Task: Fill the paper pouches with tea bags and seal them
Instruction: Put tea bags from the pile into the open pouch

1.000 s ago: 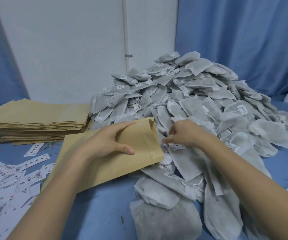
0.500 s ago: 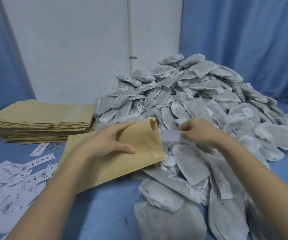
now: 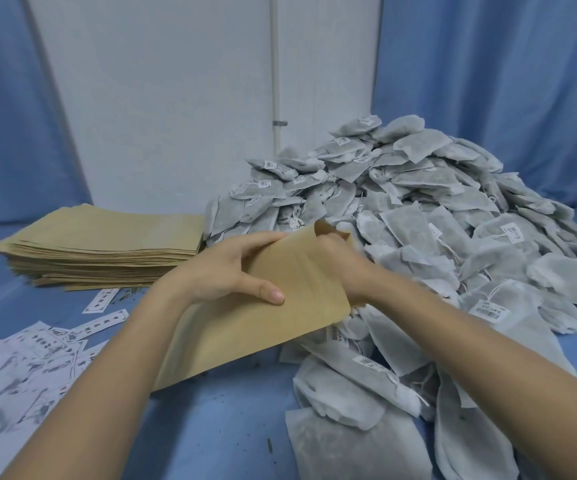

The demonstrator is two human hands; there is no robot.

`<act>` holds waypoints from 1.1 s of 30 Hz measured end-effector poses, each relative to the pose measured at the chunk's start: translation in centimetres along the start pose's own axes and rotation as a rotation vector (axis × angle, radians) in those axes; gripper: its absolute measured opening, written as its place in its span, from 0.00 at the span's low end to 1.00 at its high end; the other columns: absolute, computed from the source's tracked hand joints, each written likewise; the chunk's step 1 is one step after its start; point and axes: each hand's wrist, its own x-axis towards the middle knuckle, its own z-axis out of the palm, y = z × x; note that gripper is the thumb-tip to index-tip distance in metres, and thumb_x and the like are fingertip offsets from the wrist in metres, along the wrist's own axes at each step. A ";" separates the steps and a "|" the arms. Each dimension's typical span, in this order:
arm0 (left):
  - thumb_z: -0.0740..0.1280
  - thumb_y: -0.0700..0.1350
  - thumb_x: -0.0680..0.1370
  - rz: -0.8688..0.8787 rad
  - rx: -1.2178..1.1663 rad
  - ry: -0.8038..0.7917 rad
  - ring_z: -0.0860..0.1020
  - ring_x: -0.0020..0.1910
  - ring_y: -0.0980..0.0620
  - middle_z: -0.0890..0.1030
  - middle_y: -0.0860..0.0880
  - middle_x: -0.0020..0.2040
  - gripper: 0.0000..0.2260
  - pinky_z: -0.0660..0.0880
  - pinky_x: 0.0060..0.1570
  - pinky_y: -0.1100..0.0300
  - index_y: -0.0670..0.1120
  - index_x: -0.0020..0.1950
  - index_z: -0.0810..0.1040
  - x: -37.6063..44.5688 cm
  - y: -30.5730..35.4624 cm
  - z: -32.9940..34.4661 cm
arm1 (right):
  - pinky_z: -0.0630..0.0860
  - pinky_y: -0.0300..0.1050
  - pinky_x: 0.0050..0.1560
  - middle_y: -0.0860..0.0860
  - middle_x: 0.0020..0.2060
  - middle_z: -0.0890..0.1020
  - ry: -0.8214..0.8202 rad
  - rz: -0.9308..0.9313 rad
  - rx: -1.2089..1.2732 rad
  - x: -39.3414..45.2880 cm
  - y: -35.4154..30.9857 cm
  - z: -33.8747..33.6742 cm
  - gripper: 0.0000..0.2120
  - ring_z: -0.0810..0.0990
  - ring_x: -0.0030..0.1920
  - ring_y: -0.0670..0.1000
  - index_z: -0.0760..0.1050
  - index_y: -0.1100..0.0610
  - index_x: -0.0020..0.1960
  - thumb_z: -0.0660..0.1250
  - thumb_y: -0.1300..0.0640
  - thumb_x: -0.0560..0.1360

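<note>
Head view: left hand (image 3: 221,271) gripping the kraft paper pouch (image 3: 263,317), thumb laid across the front face and fingers curled over the upper edge near the mouth, pouch angled with its open end toward the heap of tea bags (image 3: 418,209) and its closed end low over the blue table (image 3: 211,427). Right hand (image 3: 344,268) pushed into the pouch mouth, fingers hidden inside the paper, so impossible to tell whether curled round a tea bag or spread flat; wrist and forearm clear of the pouch. Filling step apparently under way, sealing not yet begun. Pouch likely light, thin and fairly stiff for paper, creasing easily and prone to tearing at the mouth if forced; best held near the opening as here, one wall pinched so the mouth gapes, never by the far corner where the paper would fold. Tea bags probably soft, light, slightly puffy, with strings and small tags apt to snag on neighbours; best taken by the body of the bag rather than the string, so that no tangle of others trails behind. Stack of flat pouches (image 3: 107,244) well apart to the left, printed paper labels (image 3: 37,358) scattered in front of it, blue curtain (image 3: 488,81) behind.
</note>
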 end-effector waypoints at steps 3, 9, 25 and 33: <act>0.79 0.46 0.60 0.022 -0.046 0.017 0.71 0.65 0.63 0.75 0.61 0.65 0.37 0.65 0.69 0.58 0.58 0.67 0.71 0.0 1.2 -0.1 | 0.73 0.42 0.57 0.61 0.54 0.78 -0.111 -0.048 0.063 0.5 -1.7 -0.2 0.11 0.76 0.55 0.56 0.73 0.67 0.58 0.62 0.69 0.76; 0.75 0.65 0.56 0.118 0.080 0.192 0.55 0.71 0.71 0.58 0.70 0.72 0.45 0.55 0.69 0.64 0.71 0.70 0.59 -2.0 3.6 -0.3 | 0.65 0.28 0.38 0.43 0.33 0.63 -0.228 0.074 -0.187 2.5 -3.4 -2.7 0.15 0.67 0.42 0.48 0.68 0.51 0.38 0.58 0.68 0.78; 0.61 0.55 0.75 0.217 0.104 0.762 0.75 0.50 0.72 0.79 0.70 0.49 0.11 0.68 0.48 0.77 0.58 0.55 0.77 -5.4 5.2 -4.2 | 0.69 0.25 0.41 0.38 0.46 0.82 -0.312 -0.005 -0.249 7.1 -10.8 -7.6 0.10 0.78 0.44 0.36 0.79 0.45 0.54 0.64 0.54 0.76; 0.62 0.48 0.77 0.333 -0.118 0.774 0.77 0.38 0.70 0.81 0.65 0.37 0.07 0.71 0.38 0.75 0.54 0.44 0.79 -4.8 7.2 -5.5 | 0.66 0.40 0.50 0.39 0.41 0.76 -0.324 -0.112 -0.533 10.2 -14.3 -7.5 0.11 0.73 0.48 0.46 0.73 0.48 0.38 0.58 0.57 0.77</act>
